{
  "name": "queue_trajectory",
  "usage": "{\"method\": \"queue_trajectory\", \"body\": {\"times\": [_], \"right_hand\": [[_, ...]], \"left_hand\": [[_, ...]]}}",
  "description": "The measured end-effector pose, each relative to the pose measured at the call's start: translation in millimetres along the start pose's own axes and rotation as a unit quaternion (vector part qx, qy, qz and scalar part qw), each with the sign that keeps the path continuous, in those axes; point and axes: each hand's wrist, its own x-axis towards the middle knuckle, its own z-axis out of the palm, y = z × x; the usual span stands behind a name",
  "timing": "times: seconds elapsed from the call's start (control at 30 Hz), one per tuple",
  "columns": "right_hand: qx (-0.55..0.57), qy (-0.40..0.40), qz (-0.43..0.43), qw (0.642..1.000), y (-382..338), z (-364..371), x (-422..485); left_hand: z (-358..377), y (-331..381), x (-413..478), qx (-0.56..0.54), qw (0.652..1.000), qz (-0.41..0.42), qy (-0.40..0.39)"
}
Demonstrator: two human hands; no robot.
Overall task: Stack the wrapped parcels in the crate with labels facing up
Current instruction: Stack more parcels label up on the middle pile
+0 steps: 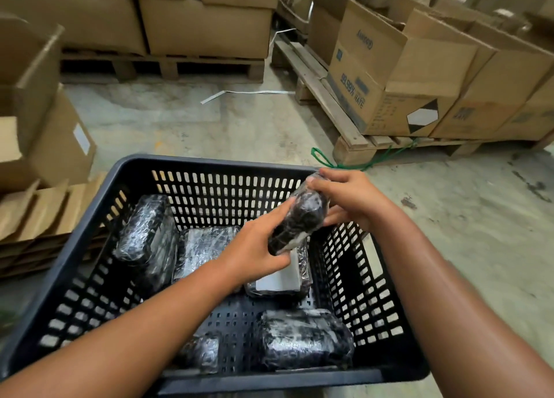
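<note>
A black perforated plastic crate (209, 164) stands on the floor in front of me. Several black parcels wrapped in clear film lie in it: one leaning at the left (147, 230), one in the middle (204, 244), one with a white label facing up (281, 280), and two near the front (302, 337) (204, 352). Both hands hold another wrapped parcel (302, 218) tilted above the crate's right side. My left hand (254, 247) grips its lower end. My right hand (350, 197) grips its upper end.
Wooden pallets (323, 98) loaded with cardboard boxes (389, 77) stand at the back and right. Flattened cardboard (39, 212) and open boxes sit at the left. A white strap (245, 92) and a green cord (359, 164) lie on the concrete floor.
</note>
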Motion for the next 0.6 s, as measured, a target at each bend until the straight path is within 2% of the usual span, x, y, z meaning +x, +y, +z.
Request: {"method": "queue_trajectory", "body": {"times": [0.07, 0.17, 0.27, 0.37, 0.47, 0.6], "right_hand": [[0.010, -0.002, 0.000, 1.000, 4, 0, 3], [-0.078, -0.001, -0.010, 0.997, 15, -5, 6], [-0.154, -0.108, 0.001, 0.982, 32, -7, 4], [-0.096, -0.211, 0.033, 0.972, 52, -2, 7], [-0.106, -0.208, 0.014, 0.972, 70, 4, 12], [-0.140, -0.200, -0.003, 0.970, 82, 10, 13]], "left_hand": [[-9, -1, -3, -0.121, 0.992, -0.043, 0.010], [-23, -6, -11, -0.245, 0.963, -0.107, 0.036], [-37, -13, -19, -0.358, 0.916, -0.177, 0.044], [-45, -14, -20, -0.437, 0.874, -0.209, 0.024], [-43, -13, -16, -0.423, 0.876, -0.234, -0.001], [-39, -20, -15, -0.235, 0.938, -0.244, -0.077]]}}
